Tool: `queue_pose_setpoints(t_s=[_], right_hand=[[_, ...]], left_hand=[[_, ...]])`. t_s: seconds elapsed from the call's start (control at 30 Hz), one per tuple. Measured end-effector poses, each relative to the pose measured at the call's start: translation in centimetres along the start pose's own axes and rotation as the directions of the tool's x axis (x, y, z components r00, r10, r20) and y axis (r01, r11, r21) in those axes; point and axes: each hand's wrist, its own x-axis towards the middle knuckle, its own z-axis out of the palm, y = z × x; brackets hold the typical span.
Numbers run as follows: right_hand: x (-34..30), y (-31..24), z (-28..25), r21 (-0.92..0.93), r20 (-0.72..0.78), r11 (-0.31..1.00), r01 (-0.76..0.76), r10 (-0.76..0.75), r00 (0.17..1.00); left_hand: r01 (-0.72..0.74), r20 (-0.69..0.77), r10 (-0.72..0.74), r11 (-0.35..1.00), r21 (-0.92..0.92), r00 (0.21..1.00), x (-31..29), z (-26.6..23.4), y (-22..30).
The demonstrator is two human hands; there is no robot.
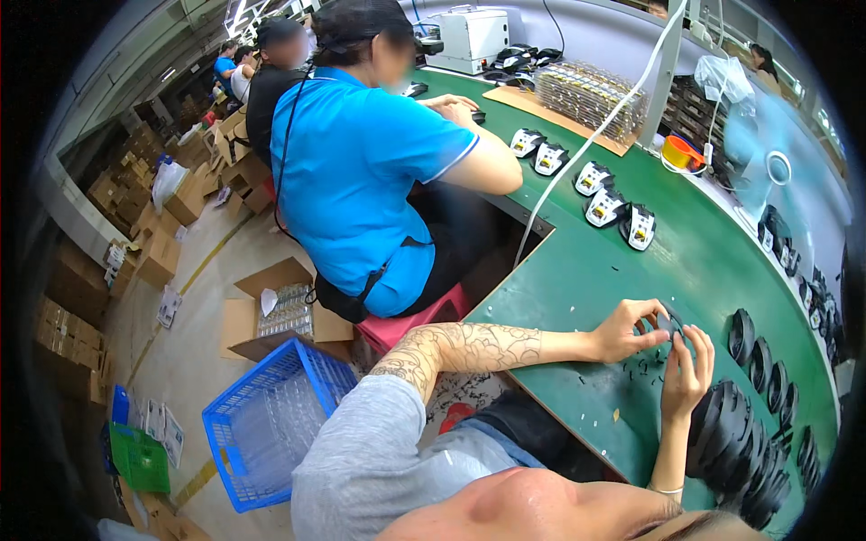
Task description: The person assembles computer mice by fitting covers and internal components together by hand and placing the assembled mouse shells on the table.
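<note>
Over the green table, my left hand (630, 332) comes in along a tattooed forearm, fingers pinched on a small black plastic part (670, 325). My right hand (688, 371), with a thin pale band at the wrist, grips the same part from the other side. Fingers cover much of it, so its exact shape cannot be made out. Small black scraps (642, 368) lie scattered beneath both hands. Close to my right forearm stands a nested pile of curved black plastic shells (729, 440). More black shells (762, 362) are lined up to the right.
Several white-and-black computer mouse bodies (604, 207) sit farther along the green table (577, 279). A white cable (595, 135) crosses in front of them. A co-worker in a blue shirt (361, 180) sits to the left. Below are a blue basket (236, 469) and an open carton (242, 326).
</note>
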Motion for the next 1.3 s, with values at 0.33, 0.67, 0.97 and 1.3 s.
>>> queue_pose_setpoints(t_s=[0.33, 0.67, 0.97, 1.3], right_hand=[[-0.2, -1.0, 1.0, 0.17, -0.016, 0.972, -0.159, 0.165, 0.986], [0.0, -1.8, 1.2, 0.137, -0.028, 0.964, -0.228, 0.234, 0.972], [0.1, -1.9, 0.7, 0.144, -0.082, 0.97, -0.196, 0.209, 0.974], [0.2, -1.9, 0.9, 0.118, -0.096, 0.993, -0.026, 0.038, 0.995]], left_hand=[[-0.191, -0.025, 0.199, 0.965, 0.181, 0.98, -0.1, 0.1, 0.2], [-0.267, 0.076, 0.256, 0.921, 0.284, 0.964, -0.2, 0.1, 0.3], [-0.173, 0.046, 0.168, 0.975, 0.138, 0.985, -0.5, 0.7, 0.3], [-0.193, -0.009, 0.196, 0.971, 0.141, 0.981, -0.4, 0.0, 0.4]])
